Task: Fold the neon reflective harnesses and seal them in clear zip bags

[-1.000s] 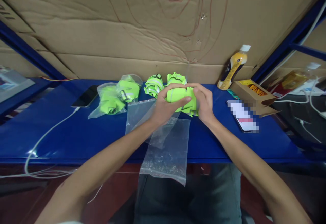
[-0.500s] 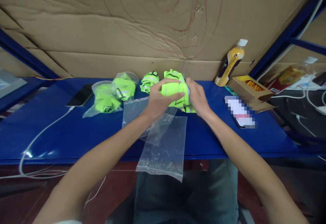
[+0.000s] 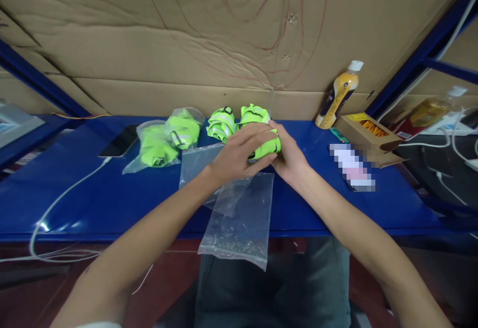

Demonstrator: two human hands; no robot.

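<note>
Both my hands squeeze a neon-green reflective vest (image 3: pixel 268 147) into a tight bundle above the blue table (image 3: pixel 93 193). My left hand (image 3: pixel 239 155) wraps over its top and front. Behind and under the bundle, my right hand (image 3: pixel 289 159) closes on it. A clear plastic bag (image 3: pixel 239 218) lies flat just below my hands and hangs over the table's front edge. Two more folded green vests (image 3: pixel 233 119) lie loose behind my hands. Further left sit two bagged vests (image 3: pixel 166 139).
A black phone (image 3: pixel 120 140) with a white cable (image 3: pixel 56 203) lies at the left. At the right stand an orange drink bottle (image 3: pixel 339 94), an open cardboard box (image 3: pixel 369 136) and a second phone (image 3: pixel 351 168). Cardboard sheets form the back wall.
My hands have pressed the vest into a smaller bundle, and my left hand has slid over its top so less green shows.
</note>
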